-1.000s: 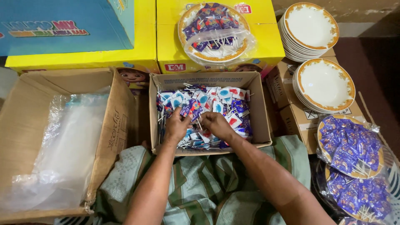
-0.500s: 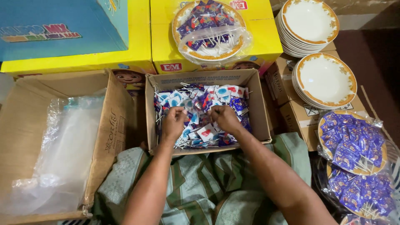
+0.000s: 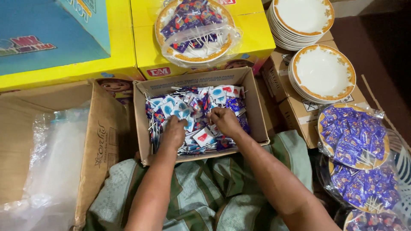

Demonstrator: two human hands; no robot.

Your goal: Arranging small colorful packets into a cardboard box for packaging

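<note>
Open brown cardboard box, long axis left to right, heaped with wrapped lollipops in blue, white and purple, sticks pointing every way. Left hand and right hand knuckles-up, buried in heap; grip contents impossible to tell.

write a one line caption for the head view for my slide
Both hands, left hand and right hand, dig into a cardboard box of wrapped lollipops beside stacked plates.
</note>
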